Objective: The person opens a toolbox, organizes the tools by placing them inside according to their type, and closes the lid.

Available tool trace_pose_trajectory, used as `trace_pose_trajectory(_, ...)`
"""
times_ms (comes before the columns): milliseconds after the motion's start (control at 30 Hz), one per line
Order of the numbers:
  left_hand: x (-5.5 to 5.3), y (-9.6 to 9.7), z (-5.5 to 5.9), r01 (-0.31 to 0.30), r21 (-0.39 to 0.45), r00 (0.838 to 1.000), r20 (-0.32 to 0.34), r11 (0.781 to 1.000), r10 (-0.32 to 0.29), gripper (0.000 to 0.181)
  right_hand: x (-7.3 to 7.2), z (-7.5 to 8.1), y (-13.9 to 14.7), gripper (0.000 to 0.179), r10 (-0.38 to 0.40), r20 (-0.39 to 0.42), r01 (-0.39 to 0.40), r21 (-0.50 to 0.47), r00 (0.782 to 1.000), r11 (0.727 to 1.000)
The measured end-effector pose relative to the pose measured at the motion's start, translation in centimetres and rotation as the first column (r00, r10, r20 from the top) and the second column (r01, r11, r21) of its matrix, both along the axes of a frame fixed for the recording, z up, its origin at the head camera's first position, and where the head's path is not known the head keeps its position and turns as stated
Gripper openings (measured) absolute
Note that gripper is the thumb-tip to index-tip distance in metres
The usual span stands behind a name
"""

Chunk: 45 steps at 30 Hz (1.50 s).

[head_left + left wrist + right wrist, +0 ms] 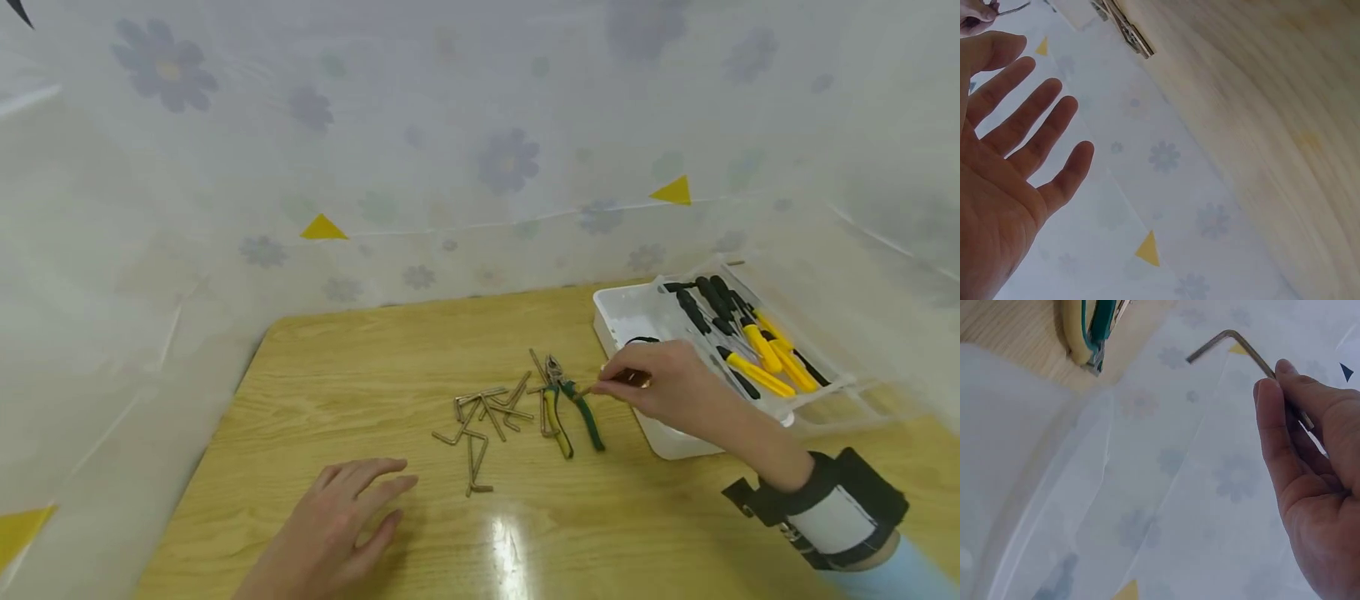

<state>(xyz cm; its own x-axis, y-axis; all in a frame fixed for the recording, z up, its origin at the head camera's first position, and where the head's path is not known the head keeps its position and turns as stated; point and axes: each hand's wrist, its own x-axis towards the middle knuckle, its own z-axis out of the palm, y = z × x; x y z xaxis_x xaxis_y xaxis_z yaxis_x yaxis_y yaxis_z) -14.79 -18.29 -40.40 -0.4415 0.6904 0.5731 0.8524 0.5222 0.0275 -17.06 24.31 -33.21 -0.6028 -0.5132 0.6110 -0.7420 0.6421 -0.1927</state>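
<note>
My right hand (pixel 663 387) pinches a brass-coloured hex key (pixel 1250 350) between thumb and fingers, its bent short end sticking out past the fingertips. In the head view that hand is over the near left side of a white plastic box (pixel 660 442). Just left of it lie pliers (pixel 555 408) with one yellow and one green handle, on the wooden table. A loose heap of several hex keys (pixel 480 417) spreads left of the pliers. Left of the heap, my left hand (pixel 337 525) hovers low over the table with fingers spread and nothing in them.
A clear tray section (pixel 840 379) of the box holds several screwdrivers (pixel 757 379) with black or yellow handles. Behind the wooden table (pixel 352 367) hangs a pale flowered sheet (pixel 450 167) with yellow triangles on it. A black strap (pixel 832 508) circles my right wrist.
</note>
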Motion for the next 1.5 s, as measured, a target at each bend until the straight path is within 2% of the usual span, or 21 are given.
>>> trace_pose_trajectory(100,0.0,0.2,0.0,0.012,-0.011,1.000,0.010,1.000,-0.012,0.043,0.6,0.7,2.2,0.041,-0.052,-0.028,0.051,-0.028,0.998,0.998)
trace_pose_trajectory(167,0.0,0.5,-0.1,0.026,-0.020,1.000,0.016,0.999,-0.026,0.040,0.8,1.2,4.0,0.045,-0.092,-0.085,0.089,-0.039,0.992,0.995)
trace_pose_trajectory(267,-0.1,1.2,0.0,0.058,-0.043,0.998,0.017,0.997,-0.058,0.031,1.4,2.2,7.0,0.053,-0.195,-0.165,0.188,-0.057,0.967,0.981)
trace_pose_trajectory(333,-0.2,2.0,0.1,0.085,-0.062,0.996,0.019,0.994,-0.084,0.029,1.8,2.8,9.2,0.061,-0.298,-0.210,0.292,-0.062,0.931,0.954)
trace_pose_trajectory(400,-0.2,2.9,0.3,0.110,-0.086,0.994,0.029,0.990,-0.108,0.035,2.3,3.4,11.4,0.068,-0.412,-0.208,0.410,-0.057,0.887,0.910)
trace_pose_trajectory(500,0.0,4.3,0.4,0.146,-0.113,0.989,0.053,0.983,-0.141,0.043,2.9,3.8,14.1,0.055,-0.568,-0.158,0.569,-0.046,0.808,0.821)
trace_pose_trajectory(600,0.1,5.5,0.5,0.175,-0.128,0.983,0.069,0.976,-0.168,0.040,3.2,3.5,16.1,0.031,-0.689,-0.056,0.689,-0.030,0.722,0.724)
trace_pose_trajectory(633,0.2,5.8,0.5,0.188,-0.128,0.981,0.068,0.974,-0.181,0.039,3.3,3.4,16.6,0.024,-0.716,-0.027,0.716,-0.024,0.697,0.698)
trace_pose_trajectory(667,0.3,6.1,0.4,0.196,-0.132,0.980,0.071,0.972,-0.187,0.037,3.3,3.2,17.0,0.024,-0.741,0.002,0.741,-0.016,0.671,0.671)
trace_pose_trajectory(767,0.6,6.8,0.5,0.218,-0.131,0.974,0.085,0.967,-0.208,0.034,3.4,2.6,18.2,0.035,-0.789,0.079,0.791,0.013,0.609,0.612)
trace_pose_trajectory(833,0.6,7.1,0.4,0.225,-0.129,0.973,0.077,0.966,-0.216,0.035,3.3,2.5,18.9,0.046,-0.806,0.119,0.807,0.055,0.580,0.588)
trace_pose_trajectory(900,0.5,7.3,0.4,0.232,-0.123,0.972,0.060,0.965,-0.226,0.035,2.8,2.4,19.5,0.050,-0.818,0.174,0.812,0.125,0.548,0.571)
trace_pose_trajectory(967,0.3,7.4,0.4,0.237,-0.119,0.972,0.040,0.964,-0.234,0.035,2.1,2.6,20.1,0.047,-0.819,0.205,0.792,0.214,0.536,0.572)
trace_pose_trajectory(1000,0.2,7.4,0.3,0.243,-0.113,0.970,0.027,0.963,-0.241,0.035,1.5,2.8,20.4,0.045,-0.817,0.213,0.776,0.256,0.537,0.577)
trace_pose_trajectory(1067,0.2,7.2,0.3,0.243,-0.106,0.970,0.023,0.964,-0.242,0.035,0.0,3.1,20.7,0.037,-0.803,0.230,0.734,0.326,0.551,0.596)
trace_pose_trajectory(1133,0.1,7.0,0.2,0.243,-0.096,0.970,0.018,0.965,-0.243,0.036,-1.7,3.4,20.8,0.033,-0.785,0.229,0.699,0.360,0.576,0.618)
trace_pose_trajectory(1233,0.1,6.8,0.1,0.235,-0.082,0.972,0.019,0.968,-0.234,0.037,-3.8,3.7,20.7,0.030,-0.766,0.254,0.667,0.380,0.591,0.640)
trace_pose_trajectory(1300,0.1,6.6,0.1,0.231,-0.081,0.973,0.011,0.970,-0.230,0.037,-4.9,3.6,20.6,0.028,-0.760,0.286,0.661,0.376,0.584,0.650)
trace_pose_trajectory(1433,0.1,6.2,0.0,0.215,-0.092,0.977,0.018,0.972,-0.214,0.039,-5.8,3.4,19.9,0.028,-0.759,0.319,0.677,0.344,0.568,0.651)
trace_pose_trajectory(1500,0.1,5.9,0.1,0.198,-0.094,0.980,0.030,0.976,-0.196,0.041,-5.9,3.3,19.1,0.029,-0.751,0.321,0.693,0.294,0.577,0.658)
